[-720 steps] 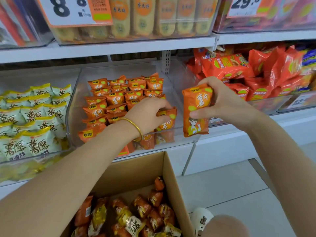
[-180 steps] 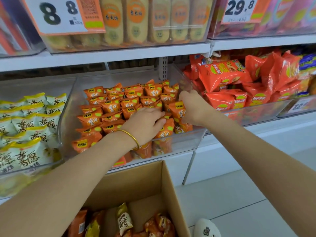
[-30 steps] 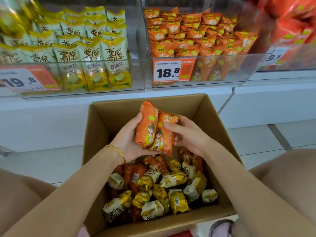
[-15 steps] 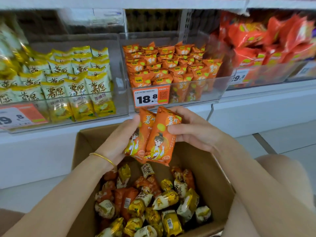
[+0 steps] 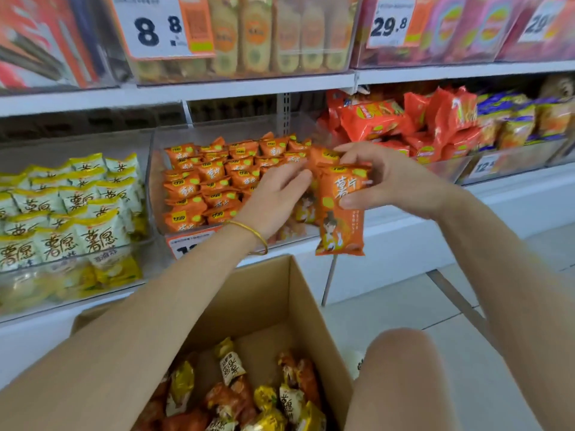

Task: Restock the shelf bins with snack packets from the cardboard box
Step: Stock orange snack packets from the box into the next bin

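We've got white shelving (image 5: pixel 249 88) running across in two tiers, with a slotted metal upright (image 5: pixel 286 113) at the back. Down below, there's a pale tiled floor (image 5: pixel 404 306) with dark joints, evenly lit.

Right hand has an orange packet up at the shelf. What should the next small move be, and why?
Probably slot the orange packet upright into the right side of the clear bin. The right hand grips it just in front of that side, matching packets stand in rows inside, and the left hand reaches to the rows' right end.
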`<state>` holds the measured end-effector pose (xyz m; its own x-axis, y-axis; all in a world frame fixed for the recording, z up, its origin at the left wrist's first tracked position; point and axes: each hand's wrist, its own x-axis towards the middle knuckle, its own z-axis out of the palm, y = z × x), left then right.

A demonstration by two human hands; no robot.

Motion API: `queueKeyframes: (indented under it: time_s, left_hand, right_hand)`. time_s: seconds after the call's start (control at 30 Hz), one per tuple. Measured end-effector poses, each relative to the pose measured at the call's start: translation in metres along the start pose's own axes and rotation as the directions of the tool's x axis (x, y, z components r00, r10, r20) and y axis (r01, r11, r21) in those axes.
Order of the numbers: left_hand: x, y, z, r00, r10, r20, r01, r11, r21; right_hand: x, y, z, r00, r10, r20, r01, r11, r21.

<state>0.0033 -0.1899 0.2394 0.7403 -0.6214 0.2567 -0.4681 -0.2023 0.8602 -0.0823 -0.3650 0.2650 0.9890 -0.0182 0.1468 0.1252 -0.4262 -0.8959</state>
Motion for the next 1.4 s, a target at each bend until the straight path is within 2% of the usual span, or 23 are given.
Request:
queueKeyframes:
  time_s: [0.07,0.17,0.3,0.43,0.57,0.67,0.73,0.77,0.8,0.87,0.93,1.03,1.13,1.2,1.27,1.33,1.4]
  left_hand:
    - [0.023,-0.001,0.005,0.996,0.078,-0.031,-0.072,0.985,0.156]
    - [0.046,-0.011,0.008,0.991,0.083,-0.105,-0.058,0.974,0.218]
    - [0.061,-0.019,0.013,0.991,0.081,-0.11,-0.049,0.961,0.271]
    - [0.065,-0.031,0.019,0.994,0.108,-0.033,-0.09,0.937,0.338]
    - [0.075,-0.04,0.026,0.993,0.11,0.047,-0.119,0.866,0.486]
    - [0.078,-0.045,0.034,0.984,0.124,0.131,-0.18,0.732,0.657]
    - [0.079,-0.046,0.038,0.983,0.124,0.133,-0.182,0.667,0.722]
    - [0.08,-0.047,0.039,0.983,0.114,0.143,-0.183,0.64,0.746]
    - [0.081,-0.046,0.041,0.982,0.099,0.159,-0.186,0.613,0.768]
    - [0.08,-0.045,0.044,0.981,0.085,0.176,-0.192,0.58,0.792]
    - [0.077,-0.047,0.048,0.979,0.097,0.177,-0.201,0.54,0.818]
    - [0.062,-0.049,0.055,0.957,0.258,0.135,-0.232,0.397,0.888]
    - [0.03,-0.058,0.069,0.819,0.563,0.117,-0.359,0.343,0.868]
    - [0.006,-0.075,0.084,0.744,0.634,0.212,-0.5,0.316,0.806]
    - [-0.012,-0.097,0.099,0.745,0.57,0.346,-0.589,0.319,0.743]
    - [-0.018,-0.115,0.112,0.778,0.439,0.449,-0.611,0.36,0.705]
    - [-0.013,-0.127,0.124,0.803,0.328,0.498,-0.596,0.43,0.678]
  right_hand:
    - [0.009,-0.003,-0.03,0.997,-0.015,-0.08,-0.001,0.982,-0.187]
    - [0.027,0.0,-0.052,0.997,-0.015,-0.078,-0.016,0.926,-0.376]
    - [0.058,0.019,-0.05,0.99,0.113,0.081,-0.061,0.878,-0.475]
    - [0.075,0.04,-0.047,0.919,0.297,0.259,-0.118,0.834,-0.539]
    - [0.078,0.053,-0.046,0.957,0.189,0.218,-0.029,0.815,-0.579]
    - [0.078,0.067,-0.039,0.978,0.112,0.175,0.018,0.793,-0.609]
    - [0.073,0.071,-0.034,0.996,-0.005,0.09,0.059,0.788,-0.613]
    - [0.067,0.071,-0.032,0.995,-0.094,-0.015,0.068,0.815,-0.575]
    - [0.059,0.072,-0.03,0.972,-0.167,-0.166,0.064,0.866,-0.496]
    - [0.038,0.079,-0.023,0.871,-0.207,-0.445,0.067,0.949,-0.309]
    - [0.019,0.099,-0.008,0.819,-0.213,-0.533,0.061,0.956,-0.287]
    - [-0.002,0.141,0.021,0.862,-0.145,-0.485,0.005,0.96,-0.279]
    - [-0.015,0.184,0.037,0.897,-0.025,-0.442,-0.1,0.961,-0.259]
    - [-0.023,0.214,0.04,0.904,0.088,-0.418,-0.218,0.937,-0.272]
    - [-0.031,0.247,0.041,0.885,0.225,-0.408,-0.357,0.889,-0.286]
    - [-0.041,0.284,0.046,0.847,0.368,-0.385,-0.488,0.826,-0.284]
    - [-0.052,0.324,0.055,0.776,0.515,-0.364,-0.627,0.695,-0.352]
